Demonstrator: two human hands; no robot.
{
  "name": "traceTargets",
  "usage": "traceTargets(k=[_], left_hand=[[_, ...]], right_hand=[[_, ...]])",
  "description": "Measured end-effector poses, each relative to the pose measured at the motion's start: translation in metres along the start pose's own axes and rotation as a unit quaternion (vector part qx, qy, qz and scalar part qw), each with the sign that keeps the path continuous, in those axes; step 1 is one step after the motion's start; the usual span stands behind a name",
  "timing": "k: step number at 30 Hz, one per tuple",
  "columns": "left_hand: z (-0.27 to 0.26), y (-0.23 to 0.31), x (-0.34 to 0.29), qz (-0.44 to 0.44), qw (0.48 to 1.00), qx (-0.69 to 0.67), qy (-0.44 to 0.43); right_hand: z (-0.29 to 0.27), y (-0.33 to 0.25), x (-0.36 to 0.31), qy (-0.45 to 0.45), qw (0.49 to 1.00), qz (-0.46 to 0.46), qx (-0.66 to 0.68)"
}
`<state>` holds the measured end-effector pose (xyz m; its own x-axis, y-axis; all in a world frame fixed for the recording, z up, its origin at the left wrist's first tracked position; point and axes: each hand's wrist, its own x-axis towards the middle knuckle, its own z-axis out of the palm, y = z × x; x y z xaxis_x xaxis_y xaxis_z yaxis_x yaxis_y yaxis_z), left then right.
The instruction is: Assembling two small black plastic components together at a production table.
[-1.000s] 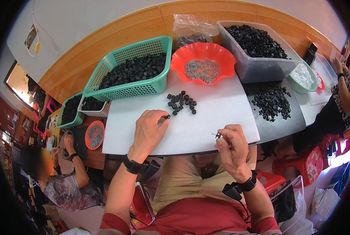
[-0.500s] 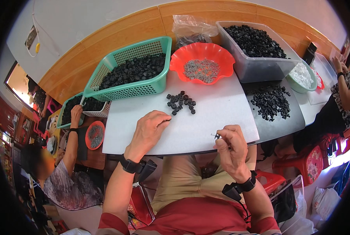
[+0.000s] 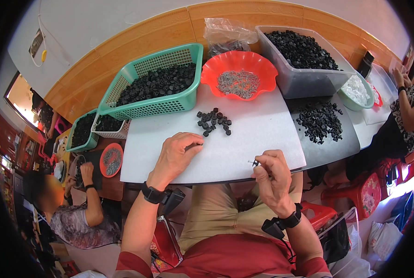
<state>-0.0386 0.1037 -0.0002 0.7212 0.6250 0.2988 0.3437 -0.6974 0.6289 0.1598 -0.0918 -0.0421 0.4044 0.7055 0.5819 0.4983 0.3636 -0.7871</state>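
Note:
Over the right front of the white mat point(image 3: 146, 162), my right hand point(image 3: 274, 178) pinches a small black plastic part point(image 3: 256, 163). A thin metal pin sticks out of that part to the left. My left hand point(image 3: 176, 153) is closed, with its thumb and fingertips together low over the mat. A dark speck shows at those fingertips, too small to name. Just beyond my left hand lies a loose heap of small black plastic caps point(image 3: 213, 121). A red scalloped bowl point(image 3: 207, 69) behind the heap holds many thin metal pins point(image 3: 238, 83).
A green basket point(image 3: 146, 109) and a clear tub point(image 3: 304, 83), both full of black parts, flank the bowl. More black parts point(image 3: 319, 121) lie on the dark board at right. To the left, a co-worker point(image 3: 84, 213) sits beside a red dish point(image 3: 105, 171) of pins.
My right hand has shifted slightly left and down, still pinching the black part. My left hand hardly moved. The co-worker's arm at left has drawn back from the basket.

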Motion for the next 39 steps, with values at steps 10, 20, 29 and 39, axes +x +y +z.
traceTargets(k=[10, 20, 29, 39], left_hand=[[0.012, 0.014, -0.012, -0.135, 0.921, -0.364, 0.021], [0.028, 0.026, -0.024, -0.203, 0.697, -0.688, 0.01], [0.038, 0.032, -0.026, -0.21, 0.637, -0.742, -0.005], [0.041, 0.032, -0.027, -0.21, 0.65, -0.73, -0.018]], right_hand=[[0.005, -0.007, 0.008, -0.005, 0.999, -0.036, -0.005], [0.019, -0.016, 0.024, -0.018, 0.997, -0.069, -0.018], [0.03, -0.017, 0.031, -0.028, 0.997, -0.067, -0.021], [0.034, -0.018, 0.035, -0.05, 0.996, -0.057, -0.048]])
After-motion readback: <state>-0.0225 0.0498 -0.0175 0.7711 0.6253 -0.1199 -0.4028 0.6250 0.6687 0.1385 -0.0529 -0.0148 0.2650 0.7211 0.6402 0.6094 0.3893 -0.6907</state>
